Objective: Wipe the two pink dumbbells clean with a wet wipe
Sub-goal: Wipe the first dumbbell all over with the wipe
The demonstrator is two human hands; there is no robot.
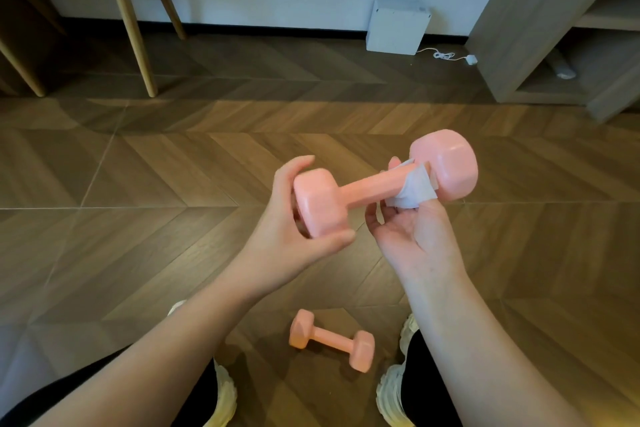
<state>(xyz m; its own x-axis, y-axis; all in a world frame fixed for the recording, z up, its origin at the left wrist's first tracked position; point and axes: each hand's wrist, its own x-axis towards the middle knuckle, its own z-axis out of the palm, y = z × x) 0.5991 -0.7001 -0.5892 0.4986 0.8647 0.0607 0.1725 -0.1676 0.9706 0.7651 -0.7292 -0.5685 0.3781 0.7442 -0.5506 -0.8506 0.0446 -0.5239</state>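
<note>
I hold a pink dumbbell (367, 185) in the air above the floor, lying roughly level. My left hand (298, 239) grips its left head, fingers behind and thumb in front. My right hand (412, 232) presses a white wet wipe (414, 189) around the handle, right beside the right head. A second pink dumbbell (330, 340) lies on the wooden floor between my feet, untouched.
White shoes (391, 395) flank the lying dumbbell. Wooden chair legs (135, 38) stand at the back left. A white box (396, 28) with a cable leans against the wall. A wooden shelf unit (540, 38) stands at the right.
</note>
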